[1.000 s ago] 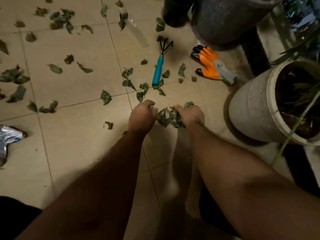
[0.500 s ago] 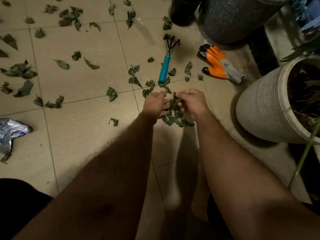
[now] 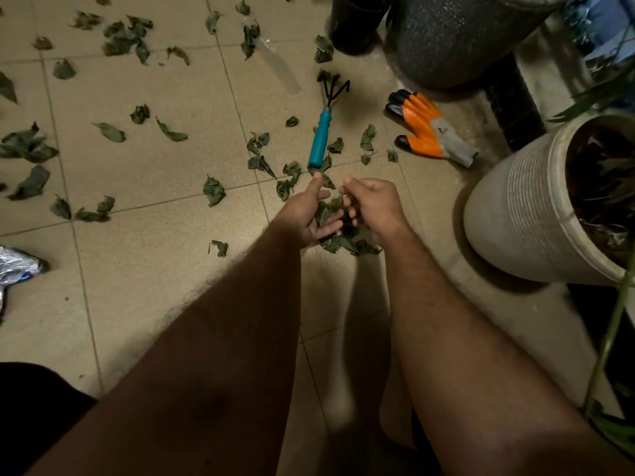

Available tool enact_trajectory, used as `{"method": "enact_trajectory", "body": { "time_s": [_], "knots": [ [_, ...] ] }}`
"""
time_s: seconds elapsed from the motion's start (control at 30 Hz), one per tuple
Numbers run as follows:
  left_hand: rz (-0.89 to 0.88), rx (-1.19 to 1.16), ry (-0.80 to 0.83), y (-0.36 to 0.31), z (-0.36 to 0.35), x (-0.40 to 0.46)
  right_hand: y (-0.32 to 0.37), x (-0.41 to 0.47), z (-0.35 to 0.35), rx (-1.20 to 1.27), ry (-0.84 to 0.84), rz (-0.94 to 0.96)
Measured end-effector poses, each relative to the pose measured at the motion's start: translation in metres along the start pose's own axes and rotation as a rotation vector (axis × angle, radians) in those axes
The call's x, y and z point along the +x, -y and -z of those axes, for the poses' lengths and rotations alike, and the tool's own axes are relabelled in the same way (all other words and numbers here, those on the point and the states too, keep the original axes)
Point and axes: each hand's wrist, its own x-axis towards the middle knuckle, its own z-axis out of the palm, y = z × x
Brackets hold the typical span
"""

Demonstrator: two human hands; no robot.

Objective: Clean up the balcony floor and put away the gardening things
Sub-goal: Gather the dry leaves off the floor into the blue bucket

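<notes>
Head view: a rake with a teal handle and black tines lies on the floor just beyond the hands, its handle end almost touching the left thumb tip. To its right an orange and grey glove lies flat, near the base of a dark speckled pot. A black pot stands beside that one at the far edge of the floor, and a pale ribbed pot holding dry plant matter stands at the right edge, close to the right forearm. A clear plastic strip lies left of the rake's tines, and a crumpled silver wrapper sits at the left edge. The left hand is palm up, thumb straight and fingers loosely cupped under a clump of leaves that spills down to the floor between the 2 hands. The right hand has its fingers curled in over the same clump; how firmly it grips is unclear. More leaves are scattered across the far and left parts of the floor. The floor is beige square tile with dark grout lines, dimly lit.
</notes>
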Motion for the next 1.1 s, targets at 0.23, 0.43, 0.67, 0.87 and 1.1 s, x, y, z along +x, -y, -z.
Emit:
{"method": "enact_trajectory", "body": {
  "time_s": [0.23,0.43,0.67,0.87,1.1],
  "knots": [
    [-0.025,-0.050,0.053,0.000,0.009,0.001,-0.018,0.011,0.013,0.032,-0.311,-0.069],
    [-0.239,0.415,-0.115,0.008,0.025,0.000,-0.051,0.022,0.034,-0.629,-0.319,-0.047],
    [-0.469,1.065,-0.374,0.030,0.025,0.009,-0.047,0.030,0.021,-0.698,-0.349,-0.049],
    [-0.512,1.373,-0.401,0.048,0.023,0.014,-0.061,0.023,0.026,-0.181,-0.466,-0.180],
    [-0.611,1.222,-0.463,0.048,0.028,0.014,-0.061,0.001,0.009,-0.483,-0.144,-0.036]
  ]
}}
